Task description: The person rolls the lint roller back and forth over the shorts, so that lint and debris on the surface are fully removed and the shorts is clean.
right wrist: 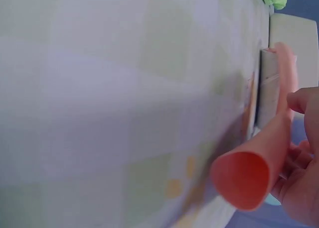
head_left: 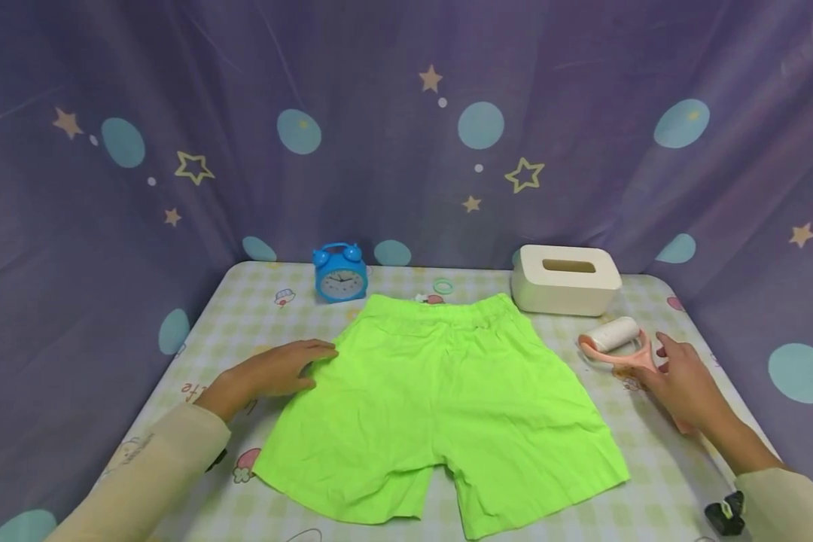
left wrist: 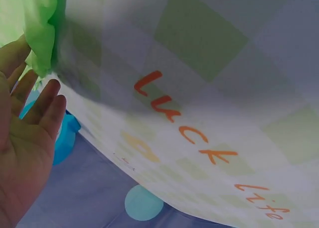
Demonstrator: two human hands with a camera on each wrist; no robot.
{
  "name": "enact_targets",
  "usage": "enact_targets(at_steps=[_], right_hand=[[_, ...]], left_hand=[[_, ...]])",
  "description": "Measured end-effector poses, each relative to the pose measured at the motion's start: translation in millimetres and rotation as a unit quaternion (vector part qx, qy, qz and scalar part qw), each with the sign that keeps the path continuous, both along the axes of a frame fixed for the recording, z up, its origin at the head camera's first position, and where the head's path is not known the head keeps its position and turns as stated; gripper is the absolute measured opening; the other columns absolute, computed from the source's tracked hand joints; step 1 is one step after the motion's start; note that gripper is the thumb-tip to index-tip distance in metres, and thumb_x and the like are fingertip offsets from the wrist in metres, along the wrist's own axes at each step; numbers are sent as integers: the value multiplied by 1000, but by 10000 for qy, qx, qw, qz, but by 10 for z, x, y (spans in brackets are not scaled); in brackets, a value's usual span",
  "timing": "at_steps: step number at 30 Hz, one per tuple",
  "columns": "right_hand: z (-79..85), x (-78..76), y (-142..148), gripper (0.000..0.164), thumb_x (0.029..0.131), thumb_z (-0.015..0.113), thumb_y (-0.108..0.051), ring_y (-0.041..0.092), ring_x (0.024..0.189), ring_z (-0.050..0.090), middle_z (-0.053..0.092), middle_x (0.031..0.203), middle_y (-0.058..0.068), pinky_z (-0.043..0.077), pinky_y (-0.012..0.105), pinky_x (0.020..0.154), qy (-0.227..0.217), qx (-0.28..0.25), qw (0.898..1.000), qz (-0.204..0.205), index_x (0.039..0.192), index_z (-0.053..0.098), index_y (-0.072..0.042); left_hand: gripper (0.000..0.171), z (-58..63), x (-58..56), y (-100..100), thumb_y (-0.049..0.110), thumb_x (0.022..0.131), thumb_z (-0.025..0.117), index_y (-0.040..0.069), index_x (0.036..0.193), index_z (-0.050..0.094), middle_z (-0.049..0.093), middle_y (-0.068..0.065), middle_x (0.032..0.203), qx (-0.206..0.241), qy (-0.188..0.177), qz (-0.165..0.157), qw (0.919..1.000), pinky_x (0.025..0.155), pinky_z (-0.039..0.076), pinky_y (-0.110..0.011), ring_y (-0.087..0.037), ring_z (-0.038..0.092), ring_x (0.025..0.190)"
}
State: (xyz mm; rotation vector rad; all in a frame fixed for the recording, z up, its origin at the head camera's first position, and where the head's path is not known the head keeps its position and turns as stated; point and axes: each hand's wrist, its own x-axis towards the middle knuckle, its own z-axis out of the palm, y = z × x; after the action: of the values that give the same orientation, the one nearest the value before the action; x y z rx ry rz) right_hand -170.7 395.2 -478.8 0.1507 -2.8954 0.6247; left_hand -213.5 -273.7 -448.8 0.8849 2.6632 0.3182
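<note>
Bright green shorts point(head_left: 440, 376) lie spread flat on the table, waistband at the far side. My left hand point(head_left: 271, 373) is at their left side with fingers loosely extended, and in the left wrist view its fingertips touch the green cloth point(left wrist: 40, 29). To the right of the shorts, my right hand point(head_left: 687, 384) grips a lint roller point(head_left: 615, 333) by its pink handle. The right wrist view shows the handle's hollow end point(right wrist: 244, 180) facing the camera, with the thumb near the neck. The white roll points away from me, close over the tablecloth.
A blue alarm clock point(head_left: 341, 275) stands at the back left. A cream tissue box point(head_left: 565, 282) sits at the back right, behind the roller. A small green ring point(head_left: 443, 286) lies beyond the waistband. Starry curtains point(head_left: 393, 135) surround the checked tablecloth point(head_left: 264, 309).
</note>
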Motion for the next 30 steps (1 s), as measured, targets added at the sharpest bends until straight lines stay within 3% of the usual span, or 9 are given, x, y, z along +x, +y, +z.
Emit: enact_targets(at_steps=[2,6,11,14,21,30], right_hand=[[-25,4,35,74,99,67,-31,43,88,67,61,112,35,51,37,64,-157,-89,9998,-49,142,38,22],[-97,27,101,66,101,64,-32,32,87,70,66,111,31,48,26,62,-353,-272,9989,-137,143,43,15],[-167,64,95,60,99,67,-32,22,80,67,69,106,28,45,23,60,25,-280,9990,-356,139,51,10],[-180,81,85,57,98,69,-32,15,78,65,70,104,26,44,21,59,167,-271,9986,-419,135,54,8],[-176,133,118,63,97,69,-38,-19,77,44,68,111,25,41,16,61,-219,-502,9975,-455,138,52,6],[-189,125,131,54,95,73,-35,-17,75,46,71,102,21,42,20,59,-50,-386,9986,-345,131,58,4]], left_hand=[[58,-41,-11,-5,13,97,69,9,151,49,49,-14,155,49,-25,-27,10000,114,40,-56,-39,45,144],[58,-84,-10,-19,15,96,71,10,150,50,52,-14,152,58,117,-108,9999,113,42,-56,-39,48,140],[59,-77,4,-32,16,93,74,11,148,53,54,-13,150,94,390,-180,9990,112,43,-56,-38,48,139],[60,-96,-8,-65,21,93,75,13,148,54,52,-13,152,160,346,-87,9992,112,41,-58,-39,46,142],[62,-177,-72,-177,30,92,76,16,149,54,46,-8,159,425,15,137,9990,113,35,-66,-39,40,146],[65,-256,-112,-225,36,92,76,13,149,53,44,-10,160,690,-29,227,9974,114,32,-68,-40,39,146]])
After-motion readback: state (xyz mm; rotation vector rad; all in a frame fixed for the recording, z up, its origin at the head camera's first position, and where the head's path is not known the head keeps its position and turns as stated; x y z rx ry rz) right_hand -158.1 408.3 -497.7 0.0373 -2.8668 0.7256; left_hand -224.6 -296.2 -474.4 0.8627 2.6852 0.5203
